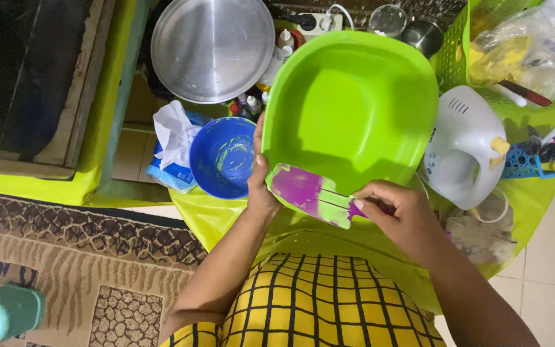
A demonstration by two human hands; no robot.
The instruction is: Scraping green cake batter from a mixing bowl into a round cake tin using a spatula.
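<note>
The left hand gripped the near left rim of the green bowl, tilting it up off the tabletop. The right hand was closed on the handle of a purple spatula, its blade smeared with green and lying across the bowl's near rim, between the two hands. Just left of the left hand stood a blue bowl streaked with green. A white mixer lay to the right, beside the bowl.
</note>
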